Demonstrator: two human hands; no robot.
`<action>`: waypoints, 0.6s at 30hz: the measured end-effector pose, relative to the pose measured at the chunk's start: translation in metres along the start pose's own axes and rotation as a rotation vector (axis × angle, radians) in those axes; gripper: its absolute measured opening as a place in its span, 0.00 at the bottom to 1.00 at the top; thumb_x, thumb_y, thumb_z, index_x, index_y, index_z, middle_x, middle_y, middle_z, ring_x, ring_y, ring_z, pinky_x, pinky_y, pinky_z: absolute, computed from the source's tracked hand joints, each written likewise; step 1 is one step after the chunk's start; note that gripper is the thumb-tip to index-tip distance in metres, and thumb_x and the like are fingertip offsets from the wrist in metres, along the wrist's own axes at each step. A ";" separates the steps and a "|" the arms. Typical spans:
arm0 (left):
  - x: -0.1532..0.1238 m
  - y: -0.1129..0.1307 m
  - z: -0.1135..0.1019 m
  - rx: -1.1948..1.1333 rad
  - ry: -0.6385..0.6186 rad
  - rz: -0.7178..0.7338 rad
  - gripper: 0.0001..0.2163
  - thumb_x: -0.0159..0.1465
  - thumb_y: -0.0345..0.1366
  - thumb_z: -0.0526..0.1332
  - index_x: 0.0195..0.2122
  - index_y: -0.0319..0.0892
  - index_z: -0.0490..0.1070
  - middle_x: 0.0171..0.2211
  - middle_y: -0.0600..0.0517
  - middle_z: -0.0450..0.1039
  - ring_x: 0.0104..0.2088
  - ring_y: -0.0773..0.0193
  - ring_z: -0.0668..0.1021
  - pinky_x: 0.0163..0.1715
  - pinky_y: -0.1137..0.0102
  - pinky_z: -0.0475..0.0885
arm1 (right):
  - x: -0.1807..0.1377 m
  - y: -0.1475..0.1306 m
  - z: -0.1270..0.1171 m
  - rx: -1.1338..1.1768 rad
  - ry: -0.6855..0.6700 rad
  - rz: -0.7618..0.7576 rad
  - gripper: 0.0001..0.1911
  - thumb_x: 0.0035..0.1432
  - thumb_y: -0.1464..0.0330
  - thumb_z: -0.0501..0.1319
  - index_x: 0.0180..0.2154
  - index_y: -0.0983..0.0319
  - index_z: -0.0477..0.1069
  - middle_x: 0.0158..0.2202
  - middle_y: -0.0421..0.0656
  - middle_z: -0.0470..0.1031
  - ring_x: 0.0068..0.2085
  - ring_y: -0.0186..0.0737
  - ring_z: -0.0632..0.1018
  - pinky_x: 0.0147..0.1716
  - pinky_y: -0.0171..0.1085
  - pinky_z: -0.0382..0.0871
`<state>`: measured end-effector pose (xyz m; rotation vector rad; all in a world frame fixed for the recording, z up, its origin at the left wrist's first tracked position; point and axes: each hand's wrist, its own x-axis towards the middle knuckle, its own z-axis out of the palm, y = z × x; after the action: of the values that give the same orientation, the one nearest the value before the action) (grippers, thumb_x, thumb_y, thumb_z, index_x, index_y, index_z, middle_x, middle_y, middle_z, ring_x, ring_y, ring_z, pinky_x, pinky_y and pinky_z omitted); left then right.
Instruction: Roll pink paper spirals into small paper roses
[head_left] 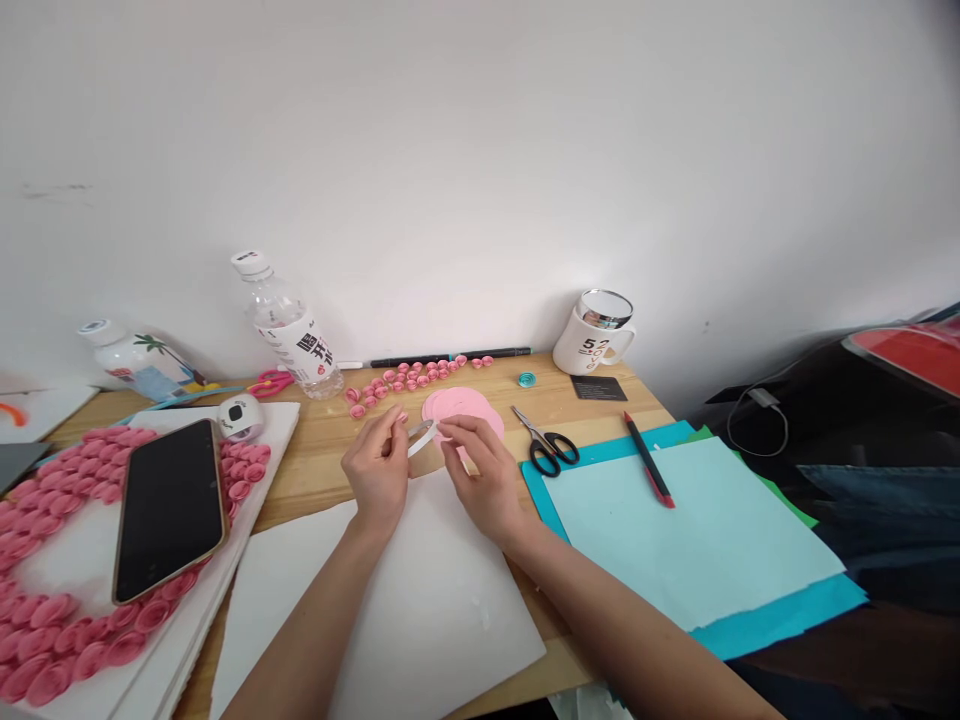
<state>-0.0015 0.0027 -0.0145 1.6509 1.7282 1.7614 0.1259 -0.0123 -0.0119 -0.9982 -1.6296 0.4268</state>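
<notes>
Two hands hold a narrow white strip (422, 440) over the middle of a crowded worktop (315, 472).
The left hand (377, 470) is closed in a fingertip pinch on it; the right hand (484, 475), loosely curled, has thumb and fingertips at its other end. Pink discs (457, 402) lie just behind, black scissors (541, 438) beside the right hand, rolled flowers (411, 383) and a bottle (296, 335) toward the back edge, a mug (585, 345) near the back right corner, pale blue paper (697, 530) across the right edge.
</notes>
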 end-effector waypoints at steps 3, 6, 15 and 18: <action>0.000 0.002 -0.002 -0.051 -0.002 -0.089 0.11 0.59 0.33 0.55 0.41 0.42 0.74 0.35 0.50 0.76 0.11 0.79 0.65 0.10 0.78 0.64 | 0.008 0.001 -0.016 -0.230 0.007 0.043 0.22 0.58 0.75 0.48 0.54 0.57 0.58 0.47 0.48 0.68 0.43 0.41 0.72 0.39 0.40 0.68; 0.002 0.004 -0.004 -0.089 -0.004 -0.150 0.11 0.58 0.32 0.56 0.40 0.42 0.74 0.35 0.50 0.76 0.10 0.79 0.65 0.08 0.78 0.63 | 0.018 0.000 -0.041 -0.681 -0.208 0.166 0.24 0.52 0.80 0.48 0.50 0.62 0.64 0.43 0.53 0.69 0.43 0.49 0.70 0.37 0.44 0.65; 0.005 0.008 -0.004 -0.174 0.030 -0.293 0.13 0.57 0.34 0.57 0.42 0.42 0.74 0.35 0.48 0.77 0.10 0.79 0.66 0.08 0.79 0.63 | 0.028 0.011 -0.077 -1.214 -0.634 0.452 0.16 0.53 0.83 0.47 0.39 0.69 0.69 0.36 0.57 0.70 0.40 0.52 0.70 0.31 0.39 0.60; 0.004 0.010 -0.004 -0.170 0.034 -0.316 0.13 0.57 0.33 0.57 0.43 0.42 0.74 0.35 0.48 0.77 0.10 0.78 0.67 0.09 0.80 0.63 | 0.032 0.013 -0.076 -1.219 -0.676 0.453 0.16 0.54 0.82 0.47 0.40 0.68 0.68 0.38 0.56 0.69 0.42 0.51 0.70 0.32 0.39 0.61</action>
<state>-0.0013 0.0003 -0.0034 1.2111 1.6886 1.7373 0.2000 0.0032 0.0223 -2.3441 -2.3009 -0.0133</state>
